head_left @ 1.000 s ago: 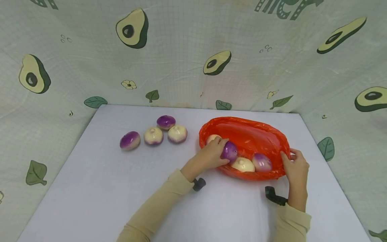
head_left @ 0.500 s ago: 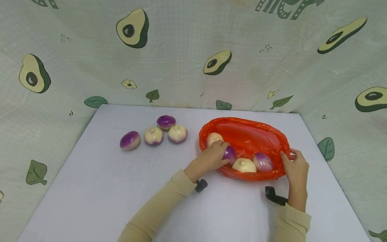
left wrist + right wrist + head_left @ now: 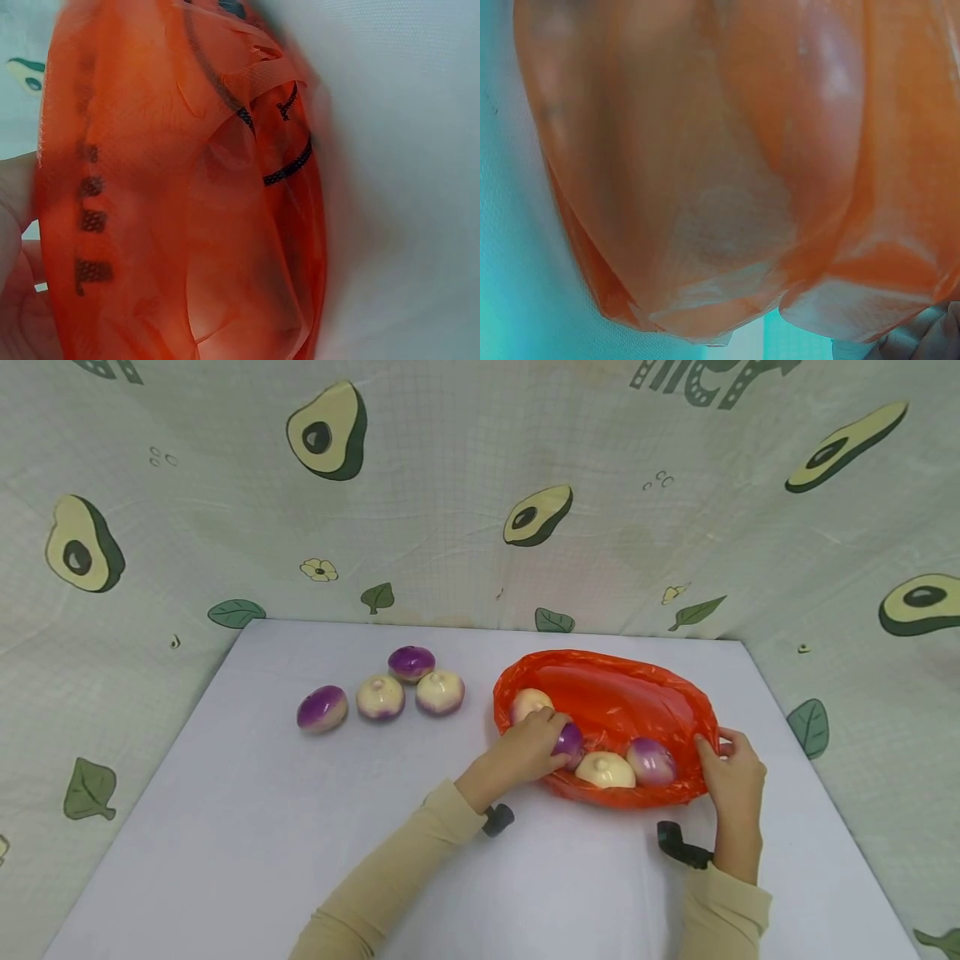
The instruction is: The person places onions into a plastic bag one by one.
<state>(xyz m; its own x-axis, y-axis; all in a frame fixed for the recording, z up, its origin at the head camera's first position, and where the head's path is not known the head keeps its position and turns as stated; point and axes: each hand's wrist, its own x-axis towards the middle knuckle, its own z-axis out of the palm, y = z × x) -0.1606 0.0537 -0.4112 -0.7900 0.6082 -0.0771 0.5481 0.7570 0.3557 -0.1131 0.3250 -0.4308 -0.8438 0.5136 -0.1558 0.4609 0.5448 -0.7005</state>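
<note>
In the head view an open red plastic bag [image 3: 630, 693] lies on the right half of the white table. My left hand [image 3: 528, 745] reaches over its left rim, fingers curled round a purple-topped turnip [image 3: 570, 747] low inside. Behind that hand sits a pale turnip [image 3: 529, 700]. A white-side-up turnip [image 3: 606, 770] and a purple turnip [image 3: 651, 762] lie along the front. My right hand [image 3: 735, 777] pinches the bag's right rim between thumb and fingers. Both wrist views are mostly filled by the bag's translucent wall [image 3: 150, 187], which hides the turnips in the left one.
Left of the bag, several more turnips stand grouped on the table [image 3: 225, 827]: a purple one [image 3: 322, 709] apart at the left, two pale ones [image 3: 381, 697], and a purple one [image 3: 412, 663] behind. A cloth with avocado prints [image 3: 450, 485] hangs behind the table.
My left hand has lowered the purple turnip slightly into the bag, showing more of the pale turnip behind it. Over the last half second both hands stay nearly still.
</note>
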